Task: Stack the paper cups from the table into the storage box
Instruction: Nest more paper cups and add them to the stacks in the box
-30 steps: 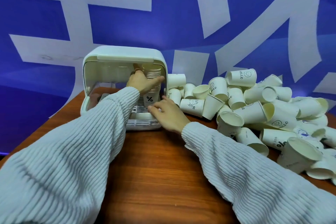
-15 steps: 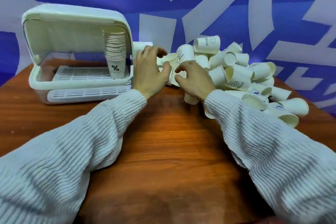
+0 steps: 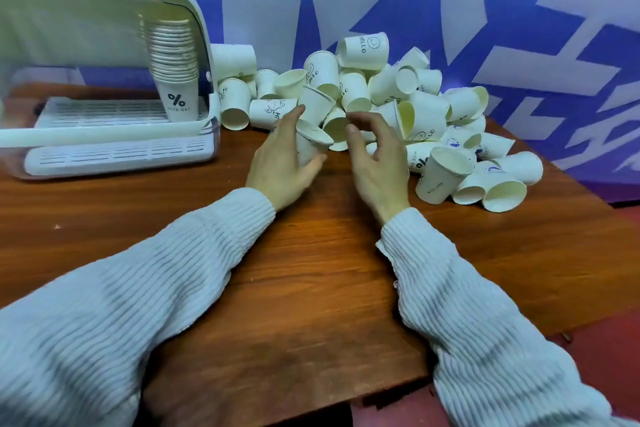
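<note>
A heap of white paper cups (image 3: 377,94) lies on the wooden table (image 3: 311,270), right of centre. My left hand (image 3: 280,159) grips one paper cup (image 3: 310,146) at the heap's near edge, its mouth tilted to the right. My right hand (image 3: 374,156) hovers just right of that cup, fingers loosely curled and holding nothing. The white storage box (image 3: 104,87) stands open at the left. A tall stack of nested cups (image 3: 173,69) stands upright on the box's slotted tray, at its right side.
A blue wall with large white shapes rises right behind the heap and the box. The table's right edge runs diagonally past the heap, with red floor (image 3: 606,357) beyond it. Bare wood lies in front of the box and between my sleeves.
My hands have left the box and moved right to the heap. My left hand has taken hold of a cup. The view has swung so the box sits further left.
</note>
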The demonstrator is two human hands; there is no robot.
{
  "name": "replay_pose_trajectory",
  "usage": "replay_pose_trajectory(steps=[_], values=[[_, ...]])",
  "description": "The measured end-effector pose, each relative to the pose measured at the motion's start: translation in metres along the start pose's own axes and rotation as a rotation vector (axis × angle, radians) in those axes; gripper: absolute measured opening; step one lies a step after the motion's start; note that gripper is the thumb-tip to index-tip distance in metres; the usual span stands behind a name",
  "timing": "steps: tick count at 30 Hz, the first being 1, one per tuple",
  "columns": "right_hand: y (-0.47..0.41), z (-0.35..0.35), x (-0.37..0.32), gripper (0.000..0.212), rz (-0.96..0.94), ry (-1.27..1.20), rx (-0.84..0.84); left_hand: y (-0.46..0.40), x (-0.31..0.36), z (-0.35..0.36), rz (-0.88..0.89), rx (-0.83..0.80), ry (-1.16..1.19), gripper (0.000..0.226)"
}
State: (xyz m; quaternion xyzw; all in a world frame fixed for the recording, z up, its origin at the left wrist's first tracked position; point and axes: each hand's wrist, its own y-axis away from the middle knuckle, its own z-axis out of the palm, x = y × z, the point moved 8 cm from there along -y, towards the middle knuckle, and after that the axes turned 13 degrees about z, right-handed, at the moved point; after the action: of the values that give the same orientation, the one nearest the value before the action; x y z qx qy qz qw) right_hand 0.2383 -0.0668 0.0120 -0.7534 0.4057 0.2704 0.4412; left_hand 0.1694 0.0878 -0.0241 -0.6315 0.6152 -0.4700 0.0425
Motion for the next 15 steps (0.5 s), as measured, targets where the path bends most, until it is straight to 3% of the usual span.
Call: replay_pose_trajectory(steps=[2, 5, 8, 11, 15], values=[[-0.003, -0.018, 0.011, 0.033, 0.009, 0.158, 0.101, 0.000, -0.001, -0.006, -0.014, 0.047, -0.001, 0.083], [-0.008, -0.016, 0.036, 0.046, 0.019, 0.450, -0.043, 0.000, -0.002, -0.007, -0.002, 0.054, 0.012, 0.084], [-0.008, -0.011, 0.052, 0.040, 0.040, 0.558, -0.121, 0.001, 0.001, -0.008, 0.003, 0.070, 0.030, 0.084], [-0.010, -0.020, 0.044, 0.026, -0.018, 0.497, 0.014, 0.001, 0.006, -0.012, 0.012, 0.088, 0.048, 0.085], [-0.005, -0.034, 0.031, 0.014, -0.019, 0.205, 0.159, 0.000, 0.011, -0.025, 0.022, 0.157, 0.089, 0.085]])
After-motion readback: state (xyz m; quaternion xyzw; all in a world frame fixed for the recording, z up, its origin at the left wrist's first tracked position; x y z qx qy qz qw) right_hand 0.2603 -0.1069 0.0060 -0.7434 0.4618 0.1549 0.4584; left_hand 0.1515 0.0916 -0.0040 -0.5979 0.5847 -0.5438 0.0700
